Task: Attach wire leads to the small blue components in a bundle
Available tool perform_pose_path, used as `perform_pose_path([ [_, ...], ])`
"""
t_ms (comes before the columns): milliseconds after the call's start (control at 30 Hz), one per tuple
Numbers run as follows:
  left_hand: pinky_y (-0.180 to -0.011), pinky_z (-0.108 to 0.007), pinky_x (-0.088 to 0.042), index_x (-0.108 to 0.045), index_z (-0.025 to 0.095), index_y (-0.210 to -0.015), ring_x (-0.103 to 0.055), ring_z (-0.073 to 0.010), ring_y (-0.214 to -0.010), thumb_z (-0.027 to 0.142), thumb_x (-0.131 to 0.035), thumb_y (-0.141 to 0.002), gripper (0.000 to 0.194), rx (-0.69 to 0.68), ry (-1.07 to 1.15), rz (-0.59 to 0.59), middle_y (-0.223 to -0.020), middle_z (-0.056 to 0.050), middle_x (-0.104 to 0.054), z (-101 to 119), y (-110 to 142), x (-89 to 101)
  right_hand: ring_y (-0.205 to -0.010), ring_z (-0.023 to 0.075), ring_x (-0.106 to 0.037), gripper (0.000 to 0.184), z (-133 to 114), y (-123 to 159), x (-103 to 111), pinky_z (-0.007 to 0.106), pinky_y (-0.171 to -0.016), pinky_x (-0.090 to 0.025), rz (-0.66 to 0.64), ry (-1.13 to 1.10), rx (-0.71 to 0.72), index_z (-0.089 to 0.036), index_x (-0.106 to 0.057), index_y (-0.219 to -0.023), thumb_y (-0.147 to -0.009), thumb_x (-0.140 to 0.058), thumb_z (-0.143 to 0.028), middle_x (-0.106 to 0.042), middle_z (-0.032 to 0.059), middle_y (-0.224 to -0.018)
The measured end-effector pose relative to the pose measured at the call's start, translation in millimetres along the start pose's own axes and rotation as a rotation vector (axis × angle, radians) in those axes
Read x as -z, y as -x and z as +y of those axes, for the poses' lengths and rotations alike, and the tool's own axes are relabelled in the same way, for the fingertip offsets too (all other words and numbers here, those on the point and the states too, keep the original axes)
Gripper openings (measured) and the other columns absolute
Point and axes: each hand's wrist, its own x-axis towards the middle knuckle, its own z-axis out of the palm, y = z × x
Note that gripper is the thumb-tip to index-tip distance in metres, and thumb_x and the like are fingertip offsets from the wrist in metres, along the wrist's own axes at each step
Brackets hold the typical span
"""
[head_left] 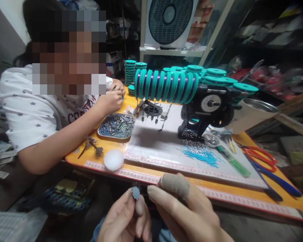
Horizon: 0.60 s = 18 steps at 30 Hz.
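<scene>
In the lower middle, my left hand [125, 216] pinches a small bunch of thin blue-grey pieces [136, 193] between thumb and fingers, with fine dark ends sticking up from it. My right hand [185, 206] is just to the right, apart from the bunch. Its fingertips are drawn together, one finger wrapped in a grey covering; whether something tiny is between them is hidden. Both hands are in front of the table's near edge. Beyond them lie a white round dish [113, 160] and a pile of thin blue strips [199, 155].
A black winding machine [204, 107] carries a row of teal spools [166, 85]. A tray [98, 131] holds small blue parts. At right are a green cutter [233, 161], red-handled scissors [261, 158] and a blue-handled tool [280, 183]. Another person [73, 131] leans at the left.
</scene>
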Motion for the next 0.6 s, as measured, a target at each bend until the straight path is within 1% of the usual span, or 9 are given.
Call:
perform_pose_path([
  [33, -0.052, -0.023, -0.045, -0.062, 0.016, -0.074, -0.051, -0.0126, -0.052, 0.048, -0.071, -0.088, 0.036, -0.012, -0.02, -0.009, -0.055, 0.003, -0.048, -1, -1, 0.3, -0.083, 0.0209, -0.062, 0.023, 0, 0, 1, 0.033, -0.071, -0.054, -0.015, 0.034, 0.009, -0.009, -0.069, -0.111, -0.092, -0.059, -0.003, -0.066, 0.0124, -0.096],
  [100, -0.054, -0.024, -0.046, -0.063, 0.016, -0.073, -0.051, -0.0136, -0.055, 0.046, -0.07, -0.089, 0.035, -0.049, -0.051, 0.004, -0.054, 0.003, -0.045, -2, -3, -0.5, -0.079, 0.0209, -0.062, 0.02, 0, -1, 4, 0.034, -0.068, -0.054, -0.036, 0.06, -0.061, -0.01, -0.069, -0.107, -0.09, -0.061, -0.002, -0.066, 0.0118, -0.091],
  [167, -0.058, -0.025, -0.048, -0.065, 0.016, -0.074, -0.053, -0.0139, -0.059, 0.045, -0.074, -0.086, 0.033, -0.075, -0.077, 0.066, -0.058, 0.001, -0.05, -3, -5, -3.3, -0.077, 0.0175, -0.062, 0.021, -2, -3, 5, 0.029, -0.065, -0.054, -0.043, -0.058, -0.176, -0.014, -0.068, -0.105, -0.09, -0.061, -0.002, -0.064, 0.0085, -0.087],
  [233, -0.064, -0.025, -0.05, -0.07, 0.017, -0.08, -0.056, -0.0139, -0.063, 0.045, -0.08, -0.081, 0.03, -0.1, -0.126, 0.157, -0.064, 0.0, -0.057, -5, -7, -7.9, -0.077, 0.0145, -0.064, 0.022, -5, -7, 4, 0.023, -0.066, -0.055, -0.048, -0.246, -0.25, -0.016, -0.067, -0.106, -0.091, -0.06, -0.002, -0.064, 0.006, -0.087],
  [333, -0.07, -0.025, -0.052, -0.074, 0.02, -0.093, -0.06, -0.0148, -0.07, 0.044, -0.088, -0.072, 0.035, -0.168, -0.238, 0.292, -0.074, -0.001, -0.066, -9, -12, -15.3, -0.078, 0.0134, -0.067, 0.016, -9, -10, 1, 0.021, -0.067, -0.056, -0.033, -0.416, -0.35, -0.016, -0.072, -0.1, -0.091, -0.063, -0.006, -0.066, 0.0052, -0.084],
  [400, -0.073, -0.026, -0.054, -0.075, 0.02, -0.094, -0.064, -0.0184, -0.078, 0.045, -0.088, -0.071, 0.036, -0.229, -0.324, 0.328, -0.082, -0.003, -0.07, -12, -14, -18.3, -0.076, 0.0132, -0.067, 0.012, -9, -10, -2, 0.02, -0.065, -0.055, 0.016, -0.442, -0.402, -0.015, -0.075, -0.096, -0.09, -0.068, -0.009, -0.068, 0.0051, -0.082],
  [467, -0.079, -0.029, -0.055, -0.074, 0.021, -0.094, -0.067, -0.0232, -0.088, 0.046, -0.085, -0.074, 0.035, -0.269, -0.415, 0.349, -0.09, -0.006, -0.073, -14, -15, -17.8, -0.075, 0.0121, -0.067, 0.012, -8, -11, -4, 0.019, -0.065, -0.054, 0.061, -0.452, -0.426, -0.016, -0.077, -0.096, -0.088, -0.071, -0.01, -0.07, 0.0044, -0.083],
  [533, -0.084, -0.033, -0.056, -0.074, 0.021, -0.099, -0.067, -0.0274, -0.096, 0.043, -0.084, -0.077, 0.033, -0.315, -0.505, 0.395, -0.097, -0.008, -0.074, -16, -15, -13.7, -0.072, 0.0112, -0.066, 0.013, -7, -13, -4, 0.019, -0.064, -0.052, 0.077, -0.449, -0.449, -0.018, -0.078, -0.095, -0.087, -0.072, -0.01, -0.072, 0.0025, -0.081],
  [600, -0.085, -0.034, -0.055, -0.073, 0.022, -0.105, -0.066, -0.0304, -0.102, 0.035, -0.084, -0.077, 0.033, -0.375, -0.574, 0.445, -0.101, -0.01, -0.074, -17, -14, -7.7, -0.068, 0.0113, -0.064, 0.013, -7, -15, -3, 0.02, -0.06, -0.05, 0.061, -0.423, -0.486, -0.019, -0.077, -0.09, -0.086, -0.07, -0.009, -0.071, 0.0007, -0.076],
])
